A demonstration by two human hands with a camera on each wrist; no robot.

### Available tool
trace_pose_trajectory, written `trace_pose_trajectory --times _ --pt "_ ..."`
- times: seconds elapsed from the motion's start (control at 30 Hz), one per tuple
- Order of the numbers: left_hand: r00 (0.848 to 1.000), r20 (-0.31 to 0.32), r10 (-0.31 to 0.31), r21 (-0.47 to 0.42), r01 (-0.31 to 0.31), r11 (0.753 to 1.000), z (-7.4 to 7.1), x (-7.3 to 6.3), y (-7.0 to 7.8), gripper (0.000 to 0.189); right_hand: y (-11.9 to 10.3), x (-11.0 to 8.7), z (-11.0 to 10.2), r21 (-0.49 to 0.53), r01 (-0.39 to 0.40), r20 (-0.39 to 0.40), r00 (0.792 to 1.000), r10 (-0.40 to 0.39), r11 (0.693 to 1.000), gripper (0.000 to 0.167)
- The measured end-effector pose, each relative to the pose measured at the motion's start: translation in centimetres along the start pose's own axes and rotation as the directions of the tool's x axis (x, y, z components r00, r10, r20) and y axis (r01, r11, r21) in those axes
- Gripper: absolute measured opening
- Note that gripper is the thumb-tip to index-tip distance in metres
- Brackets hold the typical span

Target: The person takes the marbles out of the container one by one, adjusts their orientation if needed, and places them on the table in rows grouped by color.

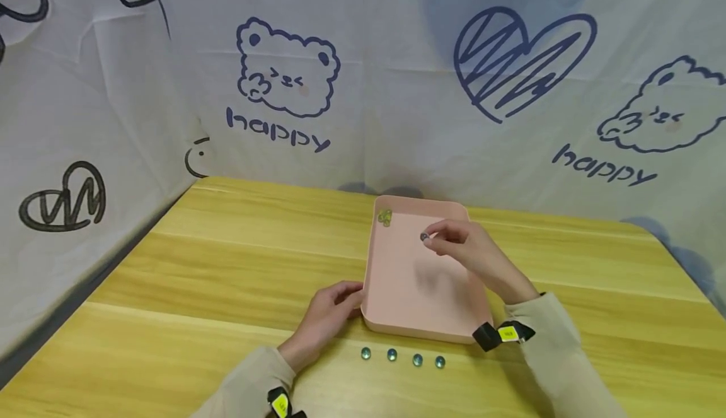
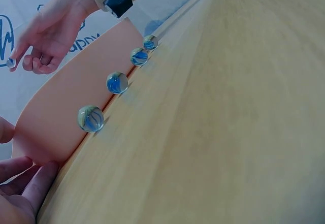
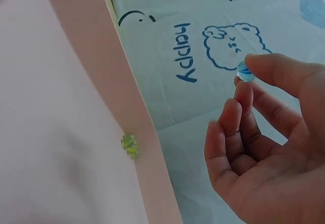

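Observation:
Between thumb and forefinger, my right hand [image 1: 462,248] pinches a clear marble with blue in it [image 3: 246,71], held up above the pink tray [image 1: 397,267]. The other fingers of that hand curl loosely. My left hand [image 1: 326,317] is at the tray's left side, near the front corner, its fingertips [image 2: 45,173] against the outer wall. A small cluster of yellow-green marbles [image 1: 385,217] lies in the tray's far left corner. Along the front of the tray, on the table, several clear marbles with blue swirls [image 2: 117,83] stand in a spaced row.
The wooden table [image 1: 227,248] reaches out on both sides of the tray. Behind it and at the left hangs a white cloth [image 1: 397,121] printed with bears, hearts and lettering. Black bands [image 1: 505,335] with yellow labels sit on both wrists.

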State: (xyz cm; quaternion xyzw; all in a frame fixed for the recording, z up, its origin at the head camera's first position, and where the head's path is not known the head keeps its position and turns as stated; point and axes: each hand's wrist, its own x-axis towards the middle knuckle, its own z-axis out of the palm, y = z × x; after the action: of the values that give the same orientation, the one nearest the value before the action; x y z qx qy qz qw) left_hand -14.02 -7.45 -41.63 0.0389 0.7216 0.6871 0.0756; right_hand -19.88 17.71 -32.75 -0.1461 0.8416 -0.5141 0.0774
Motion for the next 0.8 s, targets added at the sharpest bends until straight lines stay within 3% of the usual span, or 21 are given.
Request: trace_pose_trajectory --times 0.33,0.5,0.8 --pt "1.000 0.005 0.005 0.000 -0.005 1.000 0.1 0.0 0.1 0.033 -0.6 -1.9 -0.3 0.002 0.030 0.055 0.998 -0.031 1.000 0.029" --pt "1.000 0.006 0.002 0.001 -0.002 1.000 0.0 0.0 0.3 0.034 -0.4 -2.6 -0.2 0.064 -0.001 0.081 0.997 -0.005 0.998 0.030" --pt "1.000 0.004 -0.008 -0.006 0.008 1.000 0.0 -0.1 0.6 0.034 -0.3 -3.9 0.1 0.063 -0.025 0.104 0.994 0.019 0.998 0.033"
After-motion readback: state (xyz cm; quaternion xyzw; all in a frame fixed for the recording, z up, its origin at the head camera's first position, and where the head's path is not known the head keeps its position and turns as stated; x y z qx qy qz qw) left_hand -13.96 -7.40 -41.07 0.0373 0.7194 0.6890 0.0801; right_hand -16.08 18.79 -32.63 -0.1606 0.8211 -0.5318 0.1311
